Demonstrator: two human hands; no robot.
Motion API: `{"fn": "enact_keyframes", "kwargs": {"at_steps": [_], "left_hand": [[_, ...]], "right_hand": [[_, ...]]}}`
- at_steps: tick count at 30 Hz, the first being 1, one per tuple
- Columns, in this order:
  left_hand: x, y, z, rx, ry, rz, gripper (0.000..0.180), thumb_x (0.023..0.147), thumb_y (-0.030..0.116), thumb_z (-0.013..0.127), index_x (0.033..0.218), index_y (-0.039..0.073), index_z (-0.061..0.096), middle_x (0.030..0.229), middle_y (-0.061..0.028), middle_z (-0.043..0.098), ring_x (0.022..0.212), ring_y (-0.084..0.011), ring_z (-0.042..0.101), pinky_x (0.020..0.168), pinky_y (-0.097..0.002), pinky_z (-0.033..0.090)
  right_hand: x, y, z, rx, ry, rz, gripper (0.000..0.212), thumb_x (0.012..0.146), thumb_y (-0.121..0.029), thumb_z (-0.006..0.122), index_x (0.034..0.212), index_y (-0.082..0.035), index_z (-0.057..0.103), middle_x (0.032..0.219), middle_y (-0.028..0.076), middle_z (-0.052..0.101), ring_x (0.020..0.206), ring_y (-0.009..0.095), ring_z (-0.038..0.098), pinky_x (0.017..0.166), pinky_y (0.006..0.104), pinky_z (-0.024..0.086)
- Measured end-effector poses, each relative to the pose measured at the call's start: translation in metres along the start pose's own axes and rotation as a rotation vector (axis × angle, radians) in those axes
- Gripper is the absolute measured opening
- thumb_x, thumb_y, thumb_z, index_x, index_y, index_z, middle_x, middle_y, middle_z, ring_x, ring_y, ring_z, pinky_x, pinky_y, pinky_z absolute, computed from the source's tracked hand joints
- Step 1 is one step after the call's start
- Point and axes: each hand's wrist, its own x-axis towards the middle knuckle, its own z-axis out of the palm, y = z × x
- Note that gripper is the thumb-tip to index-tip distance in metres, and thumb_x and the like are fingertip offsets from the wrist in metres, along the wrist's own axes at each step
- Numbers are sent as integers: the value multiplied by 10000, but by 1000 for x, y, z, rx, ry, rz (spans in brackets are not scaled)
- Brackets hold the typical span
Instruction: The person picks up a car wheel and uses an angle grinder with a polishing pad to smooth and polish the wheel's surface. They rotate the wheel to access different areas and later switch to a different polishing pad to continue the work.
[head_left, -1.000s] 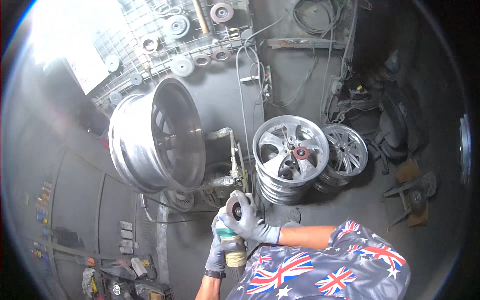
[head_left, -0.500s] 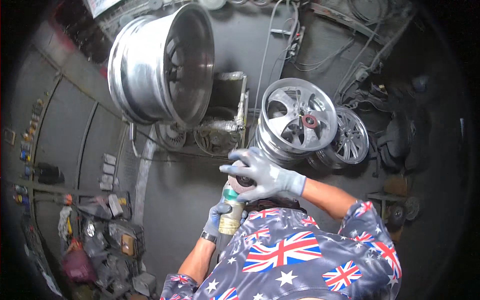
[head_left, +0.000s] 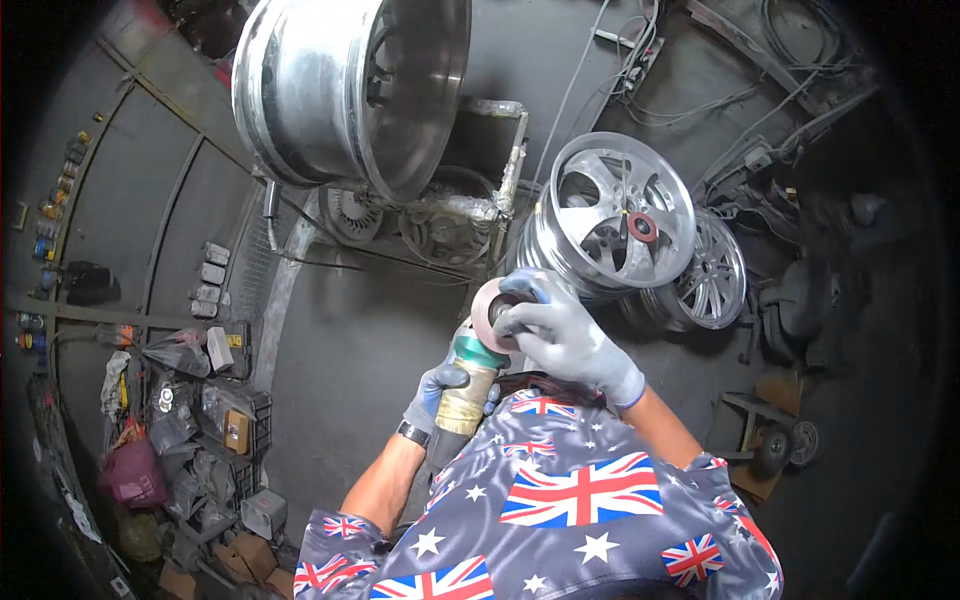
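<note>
My left hand [head_left: 434, 393], in a grey glove, is wrapped round the tape-covered body of an angle grinder [head_left: 466, 402] with a green collar. At the grinder's head sits a pale pinkish-brown abrasive disc [head_left: 484, 310] with a dark centre. My gloved right hand [head_left: 570, 345] lies over the disc's right side. Its fingers are bent in and closed at the disc's hub, which they partly hide. Beyond the right hand, a silver alloy wheel [head_left: 680, 245] carries a second, reddish disc [head_left: 642, 227] on its face.
A large shiny wheel rim [head_left: 315, 95] is up at the far left, by a metal frame [head_left: 512, 165]. Another spoked wheel [head_left: 712, 270] leans behind the nearer one. Crates and bagged parts [head_left: 215, 400] line the left side. Cables [head_left: 640, 65] hang at the back.
My right hand's fingers, spread across the disc before, have curled in at its hub. The grinder's head and disc have turned slightly. The view has shifted, so the wheels sit higher.
</note>
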Motion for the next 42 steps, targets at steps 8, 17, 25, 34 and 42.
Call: {"fn": "enact_keyframes", "kwargs": {"at_steps": [8,17,25,34,42], "left_hand": [[1,0,-8,12,-34,-71,737,747,223,708,1393,-57,492,941,-293,663,744,-365,676,709,-446,608],[-1,-2,-12,-63,-114,-122,659,745,168,720,1338,-45,529,1054,-228,669,775,-335,687,671,-438,613],[-6,-7,-10,-129,-107,-82,662,755,169,710,1353,-42,518,1166,-225,646,806,-344,677,657,-437,613],[-11,-12,-18,-132,-53,-65,727,742,240,737,1359,-68,505,941,-271,659,747,-341,677,688,-423,609],[-25,-18,-25,-183,-117,-42,738,718,274,737,1361,-21,526,913,-250,656,757,-356,665,707,-452,596]], "right_hand": [[3,-4,-10,-35,-40,-43,257,816,-240,728,1038,-112,713,1225,150,590,1179,366,551,1013,502,418],[1,-3,-11,15,-67,-142,327,843,-316,742,1106,-123,708,1236,162,581,1244,380,515,1041,532,397],[-5,-5,-8,-137,-84,-94,385,824,-266,736,1182,-129,696,1267,163,569,1243,385,518,1056,533,401],[0,-5,8,-363,-49,-158,237,870,-328,707,1022,-147,712,1183,76,592,1253,321,516,1023,547,351],[4,16,3,965,10,446,220,1032,-204,583,1060,-7,677,1007,54,692,886,126,660,795,302,542]]}}
